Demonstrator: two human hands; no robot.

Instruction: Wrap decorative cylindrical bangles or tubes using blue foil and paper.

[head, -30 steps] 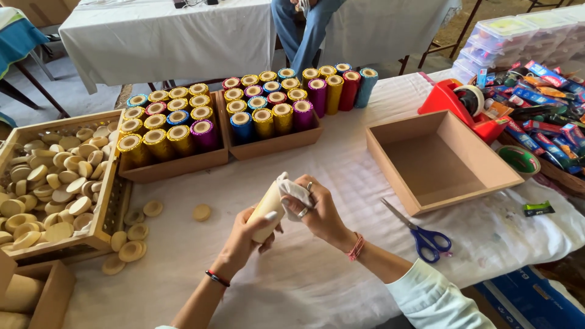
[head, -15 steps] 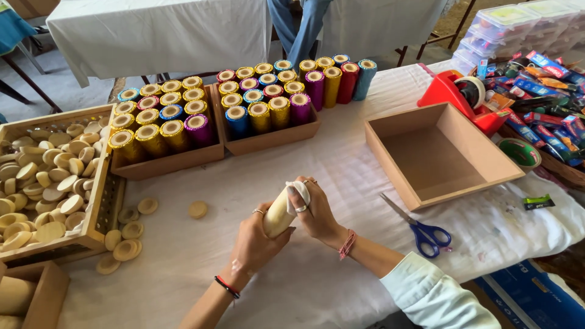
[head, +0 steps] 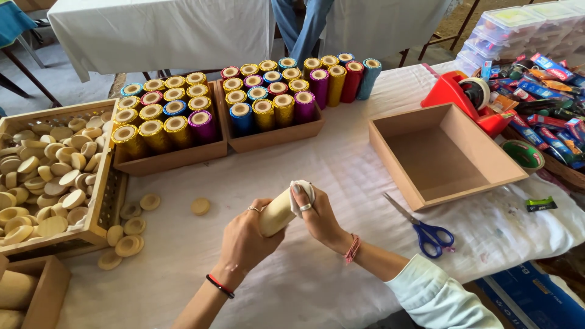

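Cream-coloured tube (head: 277, 213), plain and unwrapped, sits in the near middle of the table, held just above the white cloth (head: 341, 158) between both hands. Left hand (head: 244, 240) is closed around the tube's lower body, while right hand (head: 317, 213) is clamped over its upper end, pressing a small piece of white material (head: 298, 190) against the tip. By the look of it, the step in hand is capping or wiping that end; the next move seems to call for a steady grip below while the fingers above finish seating the white piece. Near right, blue-handled scissors (head: 426, 230) lie on the cloth. Near left, loose round discs (head: 131, 228) are scattered beside a wooden crate of discs (head: 42, 176). Farther right stands an empty cardboard box (head: 442, 152), with a red tape dispenser (head: 463, 97) beyond it. Farther back, two trays hold upright foil-wrapped tubes (head: 244, 103) in gold, blue, pink and purple. At the far edge, a person's legs in jeans (head: 301, 27) show behind another cloth-covered table (head: 158, 27).
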